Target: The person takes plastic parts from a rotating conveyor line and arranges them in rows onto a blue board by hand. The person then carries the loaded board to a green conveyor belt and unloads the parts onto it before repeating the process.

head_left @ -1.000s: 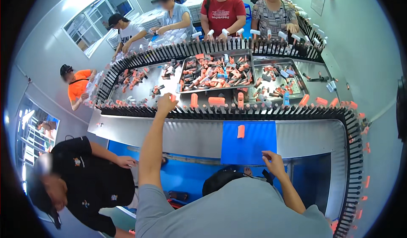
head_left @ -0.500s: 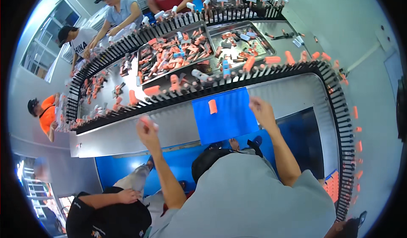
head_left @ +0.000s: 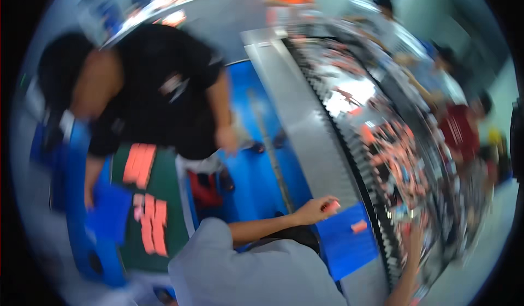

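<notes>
My left hand is closed around a small orange plastic piece, held by the near-left corner of a blue sheet on the metal bench. Another orange plastic piece lies on that sheet, with neither hand on it. My right hand reaches past the black rack, over the metal worktop. It is smeared by motion, so its fingers cannot be read. A pale piece appears beside it; whether the hand touches it is unclear.
Mixed orange and dark parts lie heaped behind the rack. At left, a person in black leans over a green belt with rows of orange pieces and a blue sheet. Several people stand along the far side.
My view has swung left, bringing the person in black and the green belt into sight. My right hand has moved from beside the blue sheet to beyond the rack. My left still holds its piece.
</notes>
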{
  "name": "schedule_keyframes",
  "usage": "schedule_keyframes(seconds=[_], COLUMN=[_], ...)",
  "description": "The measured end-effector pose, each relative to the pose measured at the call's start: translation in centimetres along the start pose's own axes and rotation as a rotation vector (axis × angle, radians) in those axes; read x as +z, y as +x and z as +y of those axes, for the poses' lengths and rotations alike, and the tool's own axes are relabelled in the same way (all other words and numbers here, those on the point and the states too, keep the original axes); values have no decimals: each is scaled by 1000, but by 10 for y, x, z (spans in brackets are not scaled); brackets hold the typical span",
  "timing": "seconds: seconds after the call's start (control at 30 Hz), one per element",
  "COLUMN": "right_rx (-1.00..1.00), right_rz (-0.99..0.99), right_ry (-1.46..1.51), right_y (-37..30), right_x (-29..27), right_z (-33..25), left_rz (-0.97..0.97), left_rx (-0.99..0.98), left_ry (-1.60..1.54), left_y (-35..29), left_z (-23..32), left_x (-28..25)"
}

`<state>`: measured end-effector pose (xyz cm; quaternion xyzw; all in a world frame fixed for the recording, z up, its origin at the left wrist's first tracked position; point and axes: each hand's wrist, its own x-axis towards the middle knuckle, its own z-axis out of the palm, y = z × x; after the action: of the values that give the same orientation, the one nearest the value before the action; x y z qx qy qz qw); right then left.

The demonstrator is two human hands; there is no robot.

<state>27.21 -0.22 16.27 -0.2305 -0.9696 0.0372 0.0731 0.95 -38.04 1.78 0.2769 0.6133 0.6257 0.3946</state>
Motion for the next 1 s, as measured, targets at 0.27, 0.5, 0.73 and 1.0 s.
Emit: schedule_keyframes(seconds=[0.27, 0.5, 0.73, 1.0], right_rx=[275, 102, 388, 232], right_rz=[-160, 533, 204, 285], right_ry=[75, 309, 403, 259], right_y=[-10, 37, -87, -73], right_x=[8, 34, 159, 245], right_z=[54, -64, -3, 38], left_rz=[233, 376, 2, -196], left_rx=[50, 85, 10, 293], left_ry=[-59, -58, 314, 828], left_y=[-80, -12, 123, 239], left_z=[-3, -31, -39, -131], left_x=[26, -5, 110, 232])
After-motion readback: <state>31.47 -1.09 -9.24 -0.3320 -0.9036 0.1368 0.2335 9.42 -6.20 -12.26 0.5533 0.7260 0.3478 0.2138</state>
